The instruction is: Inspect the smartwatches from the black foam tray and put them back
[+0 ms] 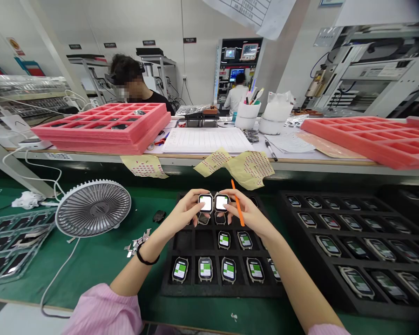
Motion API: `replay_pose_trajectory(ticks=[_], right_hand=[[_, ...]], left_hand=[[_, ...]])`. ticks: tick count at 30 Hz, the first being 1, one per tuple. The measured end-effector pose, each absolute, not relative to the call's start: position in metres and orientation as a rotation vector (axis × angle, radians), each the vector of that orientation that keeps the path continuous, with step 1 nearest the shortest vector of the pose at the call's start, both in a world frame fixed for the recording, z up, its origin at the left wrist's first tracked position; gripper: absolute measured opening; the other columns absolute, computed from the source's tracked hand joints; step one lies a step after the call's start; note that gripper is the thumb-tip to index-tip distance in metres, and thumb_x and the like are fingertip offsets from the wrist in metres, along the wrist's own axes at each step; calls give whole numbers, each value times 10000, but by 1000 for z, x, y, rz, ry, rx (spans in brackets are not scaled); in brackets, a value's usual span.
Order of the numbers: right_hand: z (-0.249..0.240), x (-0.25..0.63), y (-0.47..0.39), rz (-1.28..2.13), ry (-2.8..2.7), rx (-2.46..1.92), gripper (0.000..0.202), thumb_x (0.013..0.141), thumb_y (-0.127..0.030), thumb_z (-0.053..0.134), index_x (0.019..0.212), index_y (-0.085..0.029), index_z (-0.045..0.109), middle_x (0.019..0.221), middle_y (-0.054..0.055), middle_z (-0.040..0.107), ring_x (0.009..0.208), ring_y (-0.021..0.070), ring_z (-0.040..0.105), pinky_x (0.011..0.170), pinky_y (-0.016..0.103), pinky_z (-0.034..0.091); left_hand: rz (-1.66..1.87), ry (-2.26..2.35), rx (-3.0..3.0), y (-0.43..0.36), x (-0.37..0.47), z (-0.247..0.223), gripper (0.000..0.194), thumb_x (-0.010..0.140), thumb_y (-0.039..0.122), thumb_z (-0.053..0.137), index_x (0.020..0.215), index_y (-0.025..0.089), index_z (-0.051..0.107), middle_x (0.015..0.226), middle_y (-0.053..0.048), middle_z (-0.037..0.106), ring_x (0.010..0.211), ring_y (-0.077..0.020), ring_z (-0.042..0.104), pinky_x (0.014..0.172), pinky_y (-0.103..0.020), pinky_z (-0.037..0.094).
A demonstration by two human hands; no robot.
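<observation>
Two smartwatches with lit white screens are held side by side above a black foam tray (pixel 226 291). My left hand (pixel 185 210) grips the left watch (pixel 206 203) by its edges, thumb on the screen. In my right hand (pixel 246 211) is the right watch (pixel 221 202), its thumb also on the glass; an orange stick (pixel 237 204) is held between the same hand's fingers. Beneath, the tray's compartments hold several watches with green and white screens, such as one at the front left (pixel 180 270). Some slots behind the hands are partly hidden.
A round fan (pixel 93 208) stands left, near a small dark piece (pixel 158 216) and silvery scraps (pixel 138 243). Another black watch tray (pixel 347 298) lies right. On the shelf are pink foam trays (pixel 125 139), papers (pixel 207 140) and a pen (pixel 271 150). A person (pixel 136 83) sits beyond.
</observation>
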State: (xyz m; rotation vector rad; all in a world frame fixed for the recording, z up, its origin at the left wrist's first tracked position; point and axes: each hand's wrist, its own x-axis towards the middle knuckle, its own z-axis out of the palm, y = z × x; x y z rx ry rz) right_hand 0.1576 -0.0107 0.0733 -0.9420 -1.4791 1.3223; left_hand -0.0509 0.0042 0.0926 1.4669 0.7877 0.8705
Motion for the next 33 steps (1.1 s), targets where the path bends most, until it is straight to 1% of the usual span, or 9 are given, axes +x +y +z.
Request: replay_pose_trajectory(ticks=[3,6,9,12,16,21,24,30,33], right_hand=[[73,161,-10,1311,-1512,-942,356,814,-295,642,1139,-243,505,1176,72,548,768,156,669,529,249,552],[71,160,-9,1302,-1508,-934,382,784,-289,678,1126,-242,515,1133,62,561,758,158,674,511,238,548],[70,157,-9,1298,-1457,-954,346,792,-328,670,1095,-226,537,1059,51,585,670,136,664,487,236,544],[72,155,-10,1291,-1407,-977,308,812,-378,643,1056,-209,562,991,41,600,589,114,642,474,243,541],[71,154,-10,1288,-1406,-986,324,797,-396,661,1042,-205,568,953,34,608,577,117,645,462,232,527],[69,155,-9,1261,-1422,-1004,338,774,-398,685,1028,-206,570,926,26,606,565,119,644,449,227,516],[70,154,-9,1249,-1412,-999,311,796,-412,658,1012,-201,582,921,22,607,544,109,635,455,231,513],[73,153,-11,1230,-1391,-973,270,818,-417,632,983,-207,591,787,-3,602,526,125,623,449,248,498],[75,153,-12,1208,-1384,-995,232,850,-419,593,948,-209,599,691,-9,589,494,125,601,452,258,496]], left_hand=[[855,762,1472,5,-51,91,450,815,339,634,1204,201,456,1118,-102,575,812,-162,636,439,-142,432],[852,771,1476,5,-51,90,462,802,322,654,1199,199,452,1123,-103,576,828,-170,640,442,-143,425],[872,811,1473,4,-50,91,406,817,341,635,1157,183,480,1075,-95,594,747,-144,637,431,-147,412],[889,845,1464,3,-49,93,346,839,375,600,1101,165,518,960,-70,619,638,-113,618,405,-150,381],[885,869,1455,2,-48,95,300,848,416,579,1006,162,559,810,-34,644,519,-94,591,379,-157,330],[835,900,1472,2,-48,94,312,835,464,589,909,164,549,718,-19,651,452,-89,561,368,-163,288],[830,875,1500,3,-49,93,321,815,451,623,944,167,545,775,-16,630,490,-84,572,380,-159,307],[793,780,1540,4,-52,91,392,786,367,671,1094,199,496,966,-54,605,711,-136,627,405,-143,358],[799,784,1554,5,-52,89,434,751,340,706,1098,204,483,989,-57,603,731,-143,617,403,-144,362]])
